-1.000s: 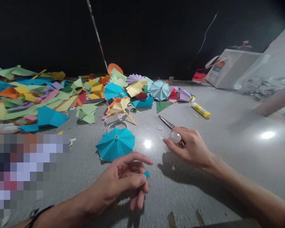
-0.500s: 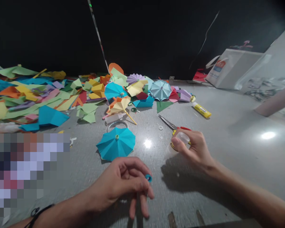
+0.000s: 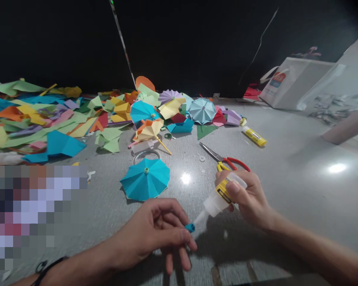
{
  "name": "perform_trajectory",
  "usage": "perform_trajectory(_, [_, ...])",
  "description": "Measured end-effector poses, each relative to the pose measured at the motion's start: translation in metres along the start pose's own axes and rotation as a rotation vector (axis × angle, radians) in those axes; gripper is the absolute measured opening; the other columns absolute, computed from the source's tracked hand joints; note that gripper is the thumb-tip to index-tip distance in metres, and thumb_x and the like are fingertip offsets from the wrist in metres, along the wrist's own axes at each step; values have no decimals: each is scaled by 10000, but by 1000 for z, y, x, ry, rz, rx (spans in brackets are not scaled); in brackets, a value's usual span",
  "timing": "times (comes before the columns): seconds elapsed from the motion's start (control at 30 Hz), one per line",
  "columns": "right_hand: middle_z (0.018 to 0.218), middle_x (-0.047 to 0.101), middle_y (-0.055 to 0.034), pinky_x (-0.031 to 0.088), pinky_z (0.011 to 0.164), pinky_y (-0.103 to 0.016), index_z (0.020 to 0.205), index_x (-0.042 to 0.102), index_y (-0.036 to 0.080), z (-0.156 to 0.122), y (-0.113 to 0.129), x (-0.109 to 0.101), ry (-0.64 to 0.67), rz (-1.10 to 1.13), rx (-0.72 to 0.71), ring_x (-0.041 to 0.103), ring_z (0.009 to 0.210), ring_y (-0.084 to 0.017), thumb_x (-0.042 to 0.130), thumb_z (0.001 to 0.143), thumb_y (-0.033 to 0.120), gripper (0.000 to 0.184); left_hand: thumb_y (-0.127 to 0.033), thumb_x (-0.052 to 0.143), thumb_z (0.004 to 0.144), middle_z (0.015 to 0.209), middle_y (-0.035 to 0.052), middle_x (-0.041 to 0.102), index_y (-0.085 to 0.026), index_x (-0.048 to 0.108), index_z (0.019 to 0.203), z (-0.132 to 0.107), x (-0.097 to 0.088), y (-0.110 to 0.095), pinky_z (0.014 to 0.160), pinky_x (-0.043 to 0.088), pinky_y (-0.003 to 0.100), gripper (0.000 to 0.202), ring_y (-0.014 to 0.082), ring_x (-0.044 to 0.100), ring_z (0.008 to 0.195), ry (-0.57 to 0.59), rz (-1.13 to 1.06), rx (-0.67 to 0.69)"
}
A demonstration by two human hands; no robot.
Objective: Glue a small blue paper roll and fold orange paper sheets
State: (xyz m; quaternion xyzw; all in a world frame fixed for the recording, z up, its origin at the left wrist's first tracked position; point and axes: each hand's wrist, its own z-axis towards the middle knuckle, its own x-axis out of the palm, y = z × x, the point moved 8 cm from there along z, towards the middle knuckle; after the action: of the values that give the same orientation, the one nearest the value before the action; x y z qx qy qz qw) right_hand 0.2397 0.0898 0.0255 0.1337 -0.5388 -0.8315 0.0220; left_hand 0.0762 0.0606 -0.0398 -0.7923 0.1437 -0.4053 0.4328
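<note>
Between the thumb and fingers of my left hand (image 3: 167, 234) is a small rolled blue paper tube (image 3: 190, 227), its open end facing right. My right hand (image 3: 247, 194) grips a clear glue bottle (image 3: 217, 200) with a yellow and black label, tilted down to the left. The bottle's nozzle points at the tube's end; whether they touch I cannot tell. A blue pleated paper umbrella top (image 3: 145, 180) lies just beyond my left hand. Scissors (image 3: 223, 159) with red and yellow handles rest beyond my right hand.
Coloured paper scraps (image 3: 59, 119) pile up along the left and back. Several finished paper umbrellas, including a pale blue one (image 3: 202, 111), lie at the back. A yellow glue tube (image 3: 254, 136) and a white bag (image 3: 292, 83) are to the right. A metal ring (image 3: 146, 153) lies behind the blue umbrella top.
My right hand has turned the glue bottle nozzle-down and brought its tip to the blue paper tube. The scissor handles show more. My left hand has barely shifted.
</note>
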Motion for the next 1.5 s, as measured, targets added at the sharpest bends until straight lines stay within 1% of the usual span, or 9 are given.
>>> perform_trajectory(0.3, [527, 489, 26, 292, 460, -225, 626, 512, 182, -3, -7, 4, 26, -63, 32, 414, 474, -78, 526, 1020, 605, 578, -228, 818, 870, 838, 113, 815, -137, 572, 906, -2, 1, -1, 461, 587, 151, 265, 203, 798, 651, 5, 8, 9])
perform_trajectory(0.43, [525, 466, 33, 275, 471, -238, 618, 491, 184, -2, -6, 4, 14, -71, 32, 395, 474, -78, 528, 1014, 619, 589, -251, 827, 865, 841, 119, 813, -137, 568, 910, -2, 1, -2, 458, 583, 153, 287, 209, 799, 653, 0, 23, 11])
perform_trajectory(0.6, [511, 481, 29, 276, 495, -263, 604, 489, 187, -1, -2, 6, 30, -100, 17, 408, 496, -94, 522, 1025, 599, 590, -283, 825, 871, 861, 118, 810, -135, 587, 971, -2, 0, 1, 458, 580, 157, 298, 209, 797, 649, -8, 28, 2])
perform_trajectory(0.77, [516, 471, 37, 263, 493, -262, 605, 496, 183, -1, -1, 7, 43, -120, 7, 398, 494, -86, 530, 1029, 577, 580, -284, 824, 868, 840, 109, 806, -129, 605, 940, -1, -1, 3, 464, 574, 147, 279, 199, 794, 656, -8, 40, 3])
perform_trajectory(0.9, [513, 452, 39, 247, 483, -252, 591, 487, 177, -2, -4, 9, 52, -135, 49, 382, 484, -78, 542, 1026, 565, 586, -285, 820, 871, 830, 104, 798, -118, 627, 921, -3, -1, 2, 466, 565, 141, 260, 185, 787, 651, -39, 87, 6])
perform_trajectory(1.07, [485, 417, 44, 234, 459, -237, 576, 468, 181, -3, -6, 10, 26, -142, 116, 358, 461, -76, 544, 1010, 599, 608, -314, 813, 878, 842, 100, 789, -113, 648, 917, -3, 0, -1, 484, 559, 140, 263, 173, 781, 666, -71, 151, 15])
perform_trajectory(1.2, [451, 403, 47, 242, 423, -225, 573, 452, 194, -2, -4, 10, 3, -99, 151, 347, 426, -75, 539, 995, 629, 612, -342, 821, 865, 832, 93, 783, -129, 622, 922, -4, -1, 0, 484, 549, 152, 297, 174, 774, 653, -92, 152, 9])
perform_trajectory(1.33, [443, 390, 49, 223, 374, -216, 569, 446, 202, -2, -6, 9, -9, -58, 202, 333, 389, -68, 549, 982, 646, 615, -359, 824, 860, 819, 84, 781, -143, 602, 945, -5, -2, 2, 478, 545, 157, 321, 179, 774, 648, -97, 148, 11])
perform_trajectory(1.5, [420, 401, 43, 222, 343, -203, 559, 458, 198, -3, -7, 11, 8, -4, 236, 340, 359, -63, 550, 985, 645, 624, -379, 828, 851, 823, 89, 781, -143, 597, 945, -5, -2, 2, 477, 541, 163, 343, 184, 773, 643, -105, 157, 5])
